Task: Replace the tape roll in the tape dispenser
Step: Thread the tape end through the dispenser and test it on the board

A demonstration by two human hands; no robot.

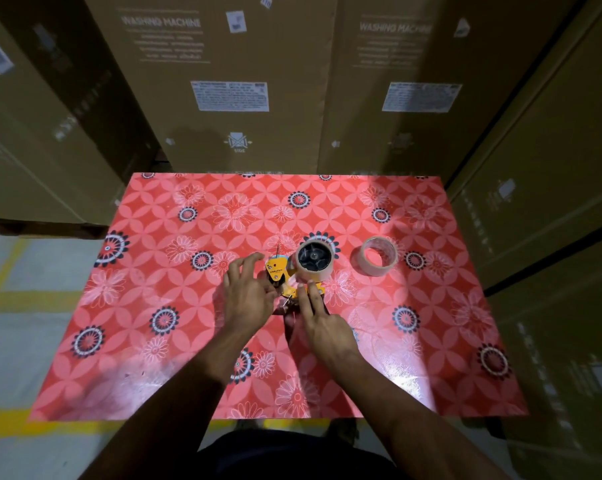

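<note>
A yellow tape dispenser (279, 271) lies on the red flowered table (154, 358), near its middle. A clear tape roll (314, 262) sits on the dispenser's black hub. My left hand (245, 296) rests against the dispenser's left side, fingers spread and curled over its front part. My right hand (322, 322) presses fingers on the dispenser's yellow frame just below the roll; its handle is hidden beneath that hand. A second clear tape roll (374, 257) lies flat on the table to the right, apart from both hands.
Tall cardboard boxes (230, 81) printed "WASHING MACHINE" stand right behind the table, and more boxes (552, 202) line the right side. To the left lies a grey floor with yellow lines (22, 299).
</note>
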